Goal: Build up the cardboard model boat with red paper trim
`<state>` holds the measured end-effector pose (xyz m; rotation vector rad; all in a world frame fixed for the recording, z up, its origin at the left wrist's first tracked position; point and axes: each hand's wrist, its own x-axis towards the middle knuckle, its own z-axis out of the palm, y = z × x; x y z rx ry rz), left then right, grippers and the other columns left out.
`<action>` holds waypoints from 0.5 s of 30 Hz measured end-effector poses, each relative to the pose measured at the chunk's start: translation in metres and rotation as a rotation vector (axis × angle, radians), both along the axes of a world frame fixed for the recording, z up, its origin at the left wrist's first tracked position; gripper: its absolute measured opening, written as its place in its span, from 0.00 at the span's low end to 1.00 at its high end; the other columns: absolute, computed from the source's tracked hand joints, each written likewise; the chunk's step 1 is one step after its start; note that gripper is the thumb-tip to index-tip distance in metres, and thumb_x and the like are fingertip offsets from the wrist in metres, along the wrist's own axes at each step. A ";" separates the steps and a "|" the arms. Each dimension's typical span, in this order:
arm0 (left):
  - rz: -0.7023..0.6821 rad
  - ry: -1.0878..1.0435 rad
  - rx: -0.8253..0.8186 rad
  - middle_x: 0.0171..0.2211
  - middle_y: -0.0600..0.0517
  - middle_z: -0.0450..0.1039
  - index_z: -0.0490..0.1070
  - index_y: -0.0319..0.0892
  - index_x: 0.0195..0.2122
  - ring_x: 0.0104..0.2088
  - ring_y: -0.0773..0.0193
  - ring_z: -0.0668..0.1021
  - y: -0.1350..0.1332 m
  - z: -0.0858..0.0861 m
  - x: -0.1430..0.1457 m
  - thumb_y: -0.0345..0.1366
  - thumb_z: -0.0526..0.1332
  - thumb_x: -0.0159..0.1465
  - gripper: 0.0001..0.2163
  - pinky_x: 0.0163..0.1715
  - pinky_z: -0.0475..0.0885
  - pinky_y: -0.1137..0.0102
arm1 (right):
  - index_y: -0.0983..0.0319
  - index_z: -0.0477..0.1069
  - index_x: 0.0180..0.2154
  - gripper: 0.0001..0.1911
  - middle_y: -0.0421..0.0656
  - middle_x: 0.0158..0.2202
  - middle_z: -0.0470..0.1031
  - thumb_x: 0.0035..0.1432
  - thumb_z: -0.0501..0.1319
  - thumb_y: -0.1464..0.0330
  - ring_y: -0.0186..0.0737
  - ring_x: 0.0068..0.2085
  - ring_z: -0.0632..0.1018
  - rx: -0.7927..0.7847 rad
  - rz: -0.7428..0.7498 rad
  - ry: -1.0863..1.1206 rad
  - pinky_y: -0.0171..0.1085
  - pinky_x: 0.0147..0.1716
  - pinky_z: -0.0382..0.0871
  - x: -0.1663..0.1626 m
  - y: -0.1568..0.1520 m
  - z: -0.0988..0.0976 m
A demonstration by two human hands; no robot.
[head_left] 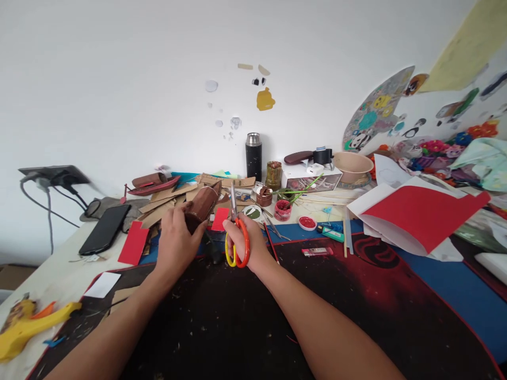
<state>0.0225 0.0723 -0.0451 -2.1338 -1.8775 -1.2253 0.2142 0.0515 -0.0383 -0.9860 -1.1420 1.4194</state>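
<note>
My left hand [178, 238] is closed around a brown, boat-shaped piece [206, 202] that looks like painted cardboard; its far end is pointed and the near end looks hollow. A pair of scissors [241, 241] with red and yellow handles is in my right hand [253, 244], its blades upright and seemingly together. Between the two hands lies a small red ridged piece [220, 218]. Behind my left hand, a finished-looking small red-brown boat [154, 186] rests beside strips of cardboard [158, 201]. My fingers hide part of the brown piece's near end.
Paint jars [282, 210], a black thermos [254, 157] and a white drawer box [311, 178] stand along the wall. A black phone [105, 229] and yellow glue gun [35, 327] lie left. Red paper [428, 211] lies right, past a lighter [317, 252] on the black mat [222, 327].
</note>
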 end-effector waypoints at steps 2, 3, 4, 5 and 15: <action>0.022 0.064 -0.021 0.57 0.34 0.74 0.69 0.41 0.63 0.62 0.32 0.76 0.006 -0.007 -0.002 0.45 0.65 0.69 0.24 0.63 0.74 0.40 | 0.55 0.66 0.36 0.19 0.30 0.16 0.67 0.63 0.67 0.49 0.36 0.15 0.69 0.006 0.027 -0.022 0.32 0.15 0.63 -0.001 -0.001 -0.002; 0.029 0.090 -0.032 0.57 0.33 0.74 0.70 0.40 0.63 0.62 0.32 0.76 0.008 -0.009 -0.003 0.45 0.65 0.69 0.24 0.62 0.74 0.40 | 0.55 0.66 0.36 0.20 0.30 0.16 0.67 0.62 0.67 0.48 0.36 0.15 0.69 0.007 0.039 -0.032 0.32 0.15 0.63 -0.001 -0.001 -0.003; 0.031 0.110 -0.041 0.57 0.33 0.74 0.70 0.39 0.63 0.62 0.31 0.76 0.010 -0.012 -0.005 0.44 0.64 0.69 0.24 0.62 0.74 0.41 | 0.55 0.66 0.36 0.21 0.30 0.16 0.67 0.62 0.68 0.47 0.35 0.15 0.69 0.012 0.048 -0.040 0.32 0.15 0.63 -0.001 -0.001 -0.003; 0.025 0.124 -0.045 0.56 0.33 0.75 0.70 0.39 0.64 0.61 0.32 0.77 0.011 -0.013 -0.006 0.45 0.64 0.69 0.24 0.62 0.74 0.41 | 0.55 0.65 0.36 0.21 0.29 0.16 0.66 0.62 0.67 0.47 0.35 0.15 0.68 0.019 0.054 -0.048 0.32 0.16 0.63 -0.001 -0.001 -0.004; -0.146 -0.205 -0.060 0.47 0.41 0.84 0.82 0.44 0.54 0.49 0.42 0.83 -0.013 0.026 -0.017 0.53 0.62 0.72 0.20 0.54 0.78 0.50 | 0.55 0.65 0.37 0.24 0.30 0.15 0.67 0.62 0.69 0.44 0.36 0.15 0.68 0.033 0.103 -0.092 0.33 0.17 0.64 0.001 -0.003 -0.002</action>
